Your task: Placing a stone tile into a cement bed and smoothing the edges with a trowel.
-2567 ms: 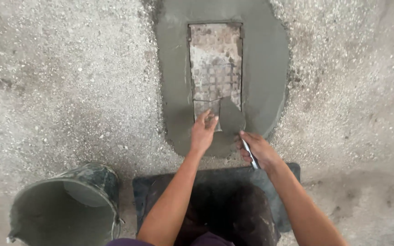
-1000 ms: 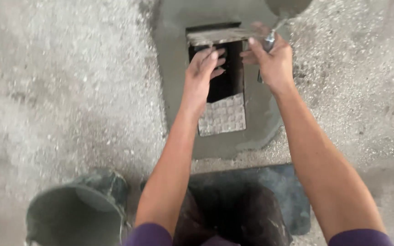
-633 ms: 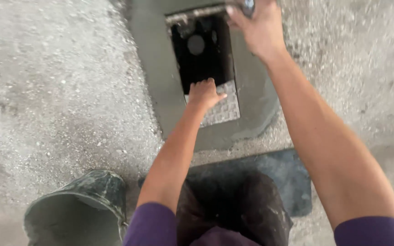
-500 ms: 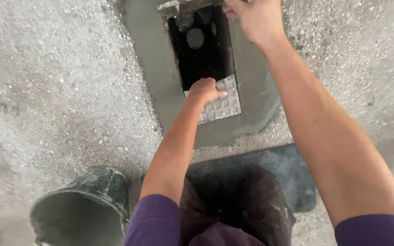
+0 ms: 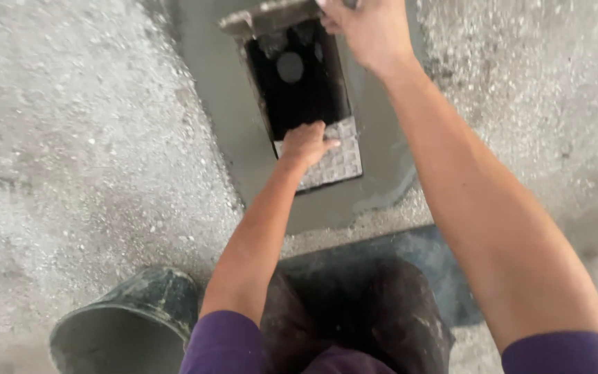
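Rough gravelly floor (image 5: 70, 138), wet cement surround (image 5: 223, 118). Left hand (image 5: 307, 142) flat, open on checkered grate (image 5: 340, 163); right hand (image 5: 368, 28) grips raised cover (image 5: 271, 15).

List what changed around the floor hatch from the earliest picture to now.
The cover, flat at first, is now lifted at its far edge by the right hand, exposing the dark pit. The left hand moved onto the patterned grate. The trowel is out of sight. The bucket, mat and wet cement stayed.
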